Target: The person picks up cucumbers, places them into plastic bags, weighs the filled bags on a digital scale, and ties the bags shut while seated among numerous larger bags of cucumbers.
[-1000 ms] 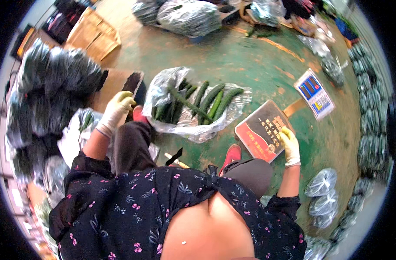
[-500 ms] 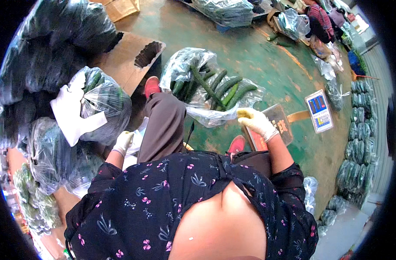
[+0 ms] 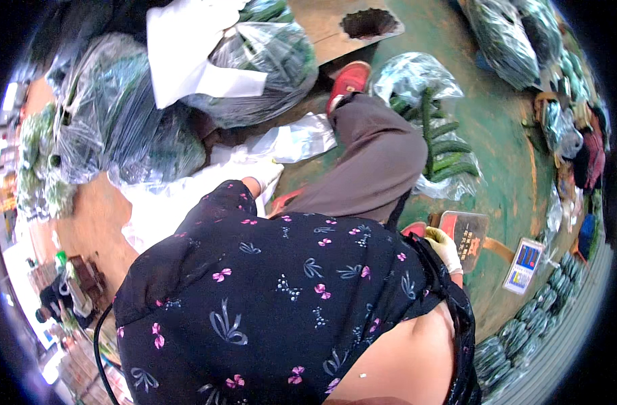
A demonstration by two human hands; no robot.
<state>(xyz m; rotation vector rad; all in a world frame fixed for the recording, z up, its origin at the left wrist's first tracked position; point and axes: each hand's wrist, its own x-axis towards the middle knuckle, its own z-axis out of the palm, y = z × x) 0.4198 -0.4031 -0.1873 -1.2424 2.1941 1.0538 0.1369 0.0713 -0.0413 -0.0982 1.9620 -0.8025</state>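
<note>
My left hand (image 3: 266, 175), in a pale glove, is closed on a white plastic bag (image 3: 187, 196) among thin plastic lying beside my bent leg. Its fingertips show only in part. Next to it, clear plastic (image 3: 298, 138) stretches toward my red shoe (image 3: 349, 79). On the right, my gloved right hand (image 3: 445, 251) hangs with loosely bent fingers and nothing seen in it. It is nearest to the dark plate of a floor scale (image 3: 465, 233). Beyond my knee, several cucumbers (image 3: 447, 147) lie on an opened clear bag (image 3: 416, 71).
Full clear bags of green produce (image 3: 268, 74) stand at the left, with white paper (image 3: 180, 54) over one. A brown board with a hole (image 3: 315, 23) is at the top. The scale's display (image 3: 524, 265) stands at right, near rows of bagged produce (image 3: 518, 344).
My body and view have turned left. My left hand has reached from beside my leg onto the white plastic. My right hand has drawn back from the cucumber bag.
</note>
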